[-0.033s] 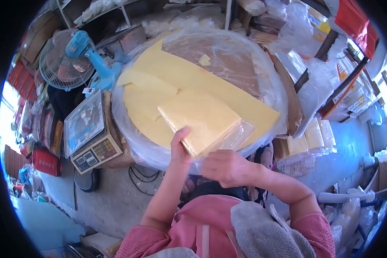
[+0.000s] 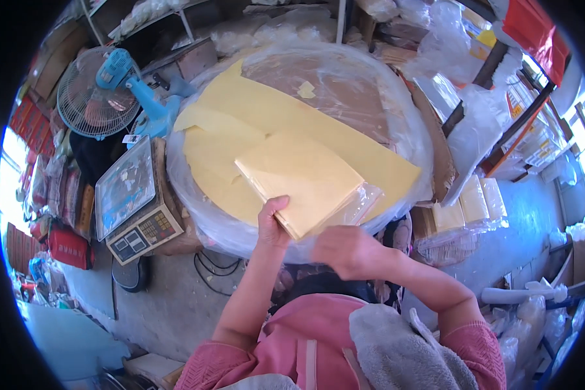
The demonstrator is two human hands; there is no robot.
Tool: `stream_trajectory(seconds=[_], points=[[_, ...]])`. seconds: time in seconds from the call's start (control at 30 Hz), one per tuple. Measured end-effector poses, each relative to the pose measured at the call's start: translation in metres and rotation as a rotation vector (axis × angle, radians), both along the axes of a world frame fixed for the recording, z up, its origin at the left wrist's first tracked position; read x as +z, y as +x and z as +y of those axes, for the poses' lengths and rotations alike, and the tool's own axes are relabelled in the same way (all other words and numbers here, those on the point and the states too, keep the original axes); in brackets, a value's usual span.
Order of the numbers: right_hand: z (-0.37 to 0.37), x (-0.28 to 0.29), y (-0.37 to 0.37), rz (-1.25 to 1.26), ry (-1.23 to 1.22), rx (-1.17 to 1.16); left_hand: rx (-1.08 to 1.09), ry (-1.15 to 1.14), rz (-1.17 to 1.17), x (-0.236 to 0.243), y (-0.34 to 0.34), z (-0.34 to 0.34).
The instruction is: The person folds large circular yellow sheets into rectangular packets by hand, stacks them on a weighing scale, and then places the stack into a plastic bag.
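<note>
My left hand [image 2: 274, 220] grips the lower left edge of a flat clear plastic bag of pale yellow sheets [image 2: 299, 182], thumb on top. The bag is tilted above a round table, and its loose clear end [image 2: 369, 198] points right. Just below the bag's near edge is my right hand [image 2: 348, 252], blurred, with its fingers curled in. Whether anything is in that hand is hidden. Under the bag, a large yellow sheet [image 2: 224, 107] with a torn, uneven edge lies over the table.
Clear plastic film wraps the round table [image 2: 413, 110]. At the left stand a weighing scale [image 2: 143, 231] and a blue fan [image 2: 114, 84]. More bagged yellow sheets [image 2: 474, 203] lie on a stack at the right. A cable [image 2: 214, 263] runs on the floor.
My right hand has drawn slightly right and down, away from the bag's near edge. The left hand keeps its hold on the bag.
</note>
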State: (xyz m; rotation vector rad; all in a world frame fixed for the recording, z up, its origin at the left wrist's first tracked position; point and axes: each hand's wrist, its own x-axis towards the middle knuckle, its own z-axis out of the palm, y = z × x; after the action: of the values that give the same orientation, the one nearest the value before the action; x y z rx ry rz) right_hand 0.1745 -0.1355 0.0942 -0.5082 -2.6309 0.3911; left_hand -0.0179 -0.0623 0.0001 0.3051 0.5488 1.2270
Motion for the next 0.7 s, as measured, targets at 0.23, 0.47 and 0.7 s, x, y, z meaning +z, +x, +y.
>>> stream_trajectory(seconds=[0.23, 0.47, 0.7], points=[[-0.060, -0.079, 0.108, 0.909, -1.158, -0.855, -0.206, 0.028, 0.001, 0.009, 0.068, -0.009], [-0.113, -0.152, 0.157, 2.082, -1.299, -0.591, -0.807, 0.435, 0.481, 0.007, 0.189, -0.070], [-0.209, -0.257, 0.328, 2.261, -0.711, -0.974, -0.824, 0.383, 0.632, -0.053, 0.177, -0.062]])
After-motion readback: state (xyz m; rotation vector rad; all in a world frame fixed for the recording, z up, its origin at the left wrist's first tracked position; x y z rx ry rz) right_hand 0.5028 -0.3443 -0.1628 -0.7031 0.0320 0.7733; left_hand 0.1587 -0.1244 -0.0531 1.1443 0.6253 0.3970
